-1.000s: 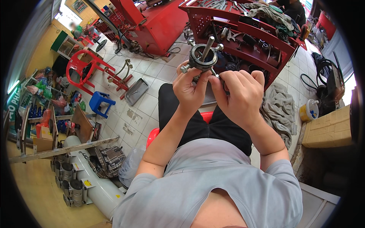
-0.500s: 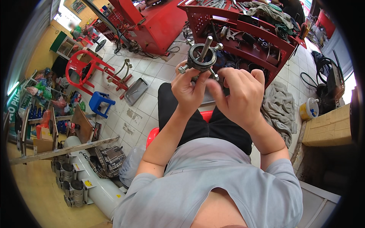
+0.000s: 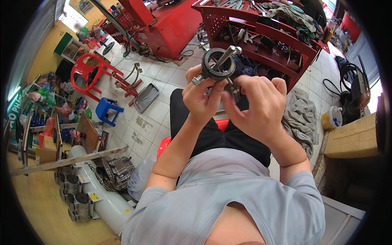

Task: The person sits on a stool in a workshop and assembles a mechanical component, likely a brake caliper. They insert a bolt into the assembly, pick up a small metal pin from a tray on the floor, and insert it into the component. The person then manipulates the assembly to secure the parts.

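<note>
My left hand (image 3: 202,96) is closed on the underside of a dark metal ring puller (image 3: 219,75), held up above my lap. Bolts stick out around its ring, and a thick steel rod (image 3: 224,58) runs through the middle, its top tilted to the right. My right hand (image 3: 261,104) is beside the puller's lower right side, fingers bent and thumb spread apart from them. That thumb is smeared by motion, near a bolt on this side. Between right thumb and fingertips I see no object held. The lower end of the puller is partly hidden behind my hands.
Ahead stands a red tool cart (image 3: 261,45) with wrenches, rags and parts. On the left are a red plastic chair (image 3: 83,75), a blue stool (image 3: 108,111) and a metal tray (image 3: 146,98). A grey cloth (image 3: 300,118) lies right, near a yellow-and-white bucket (image 3: 331,118).
The puller has turned and tilted a little in my left hand, and its rod now leans further right. My right thumb has moved slightly; the right hand stays beside the ring.
</note>
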A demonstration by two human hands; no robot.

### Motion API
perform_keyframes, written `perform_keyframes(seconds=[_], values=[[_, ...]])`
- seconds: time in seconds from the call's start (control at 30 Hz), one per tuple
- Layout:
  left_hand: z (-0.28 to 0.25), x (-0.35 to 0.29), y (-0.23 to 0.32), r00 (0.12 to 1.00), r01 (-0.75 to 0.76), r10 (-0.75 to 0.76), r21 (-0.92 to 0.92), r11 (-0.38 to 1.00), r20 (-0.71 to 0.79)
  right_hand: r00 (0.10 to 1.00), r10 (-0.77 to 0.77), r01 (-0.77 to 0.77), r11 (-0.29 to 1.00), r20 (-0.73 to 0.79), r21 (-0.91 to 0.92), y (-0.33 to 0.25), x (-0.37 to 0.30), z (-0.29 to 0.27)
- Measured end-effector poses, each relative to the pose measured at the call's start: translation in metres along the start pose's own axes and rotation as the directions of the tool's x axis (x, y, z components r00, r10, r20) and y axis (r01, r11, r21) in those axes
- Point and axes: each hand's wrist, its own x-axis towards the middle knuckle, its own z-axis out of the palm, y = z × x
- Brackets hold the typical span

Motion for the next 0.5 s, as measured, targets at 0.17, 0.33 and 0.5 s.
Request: perform_keyframes(seconds=[0.17, 0.33, 0.5], values=[[0.000, -0.001, 0.001, 0.999, 0.018, -0.021, -0.070, 0.997, -0.031, 0.997, -0.015, 0.017, 0.999, 0.074, -0.029, 0.001, -0.003, -0.003], [-0.004, -0.001, 0.001, 1.000, 0.002, -0.002, -0.034, 0.999, -0.019, 0.998, 0.054, -0.055, 0.996, 0.009, 0.068, -0.007, 0.005, -0.009], [-0.005, 0.001, 0.003, 1.000, 0.005, -0.005, -0.022, 1.000, -0.014, 0.999, -0.042, 0.043, 0.998, -0.025, 0.038, -0.001, -0.004, -0.005]])
